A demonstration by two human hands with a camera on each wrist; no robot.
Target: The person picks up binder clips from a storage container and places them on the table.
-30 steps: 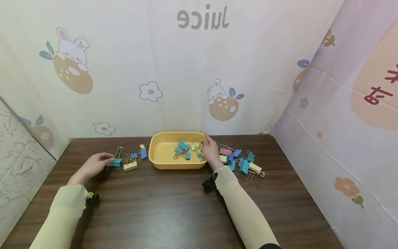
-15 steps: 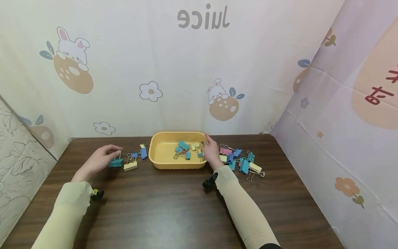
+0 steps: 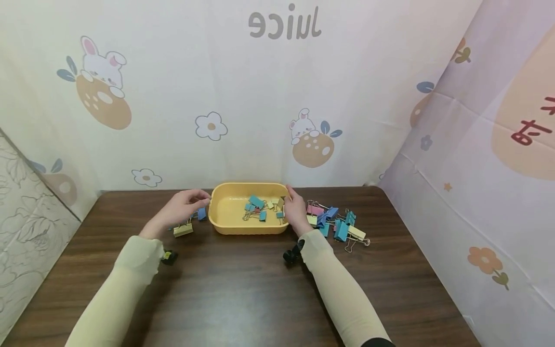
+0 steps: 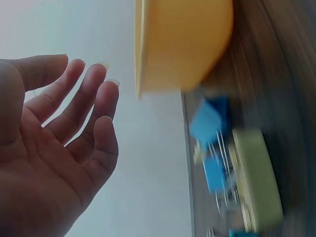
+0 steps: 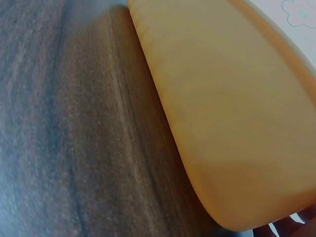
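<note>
My left hand (image 3: 183, 208) is raised over binder clips left of the yellow tray (image 3: 249, 231), near its left end. In the left wrist view that hand's fingers are loosely bent, with nothing held. Beneath and beside it lie a yellow binder clip (image 3: 183, 230) and a blue binder clip (image 3: 201, 214); a teal binder clip (image 4: 243, 233) just shows at the left wrist view's lower edge. My right hand (image 3: 296, 213) grips the tray's right end. Several clips, among them a teal binder clip (image 3: 256, 201), lie inside the tray.
A pile of pink, blue, teal and yellow binder clips (image 3: 341, 230) lies right of the tray on the dark wooden table (image 3: 243, 284). A printed curtain (image 3: 251, 96) hangs along the table's back edge.
My left hand has left the teal binder clip, first touching its body, then by its handles, and moved right toward the tray. The right hand and tray stay in place.
</note>
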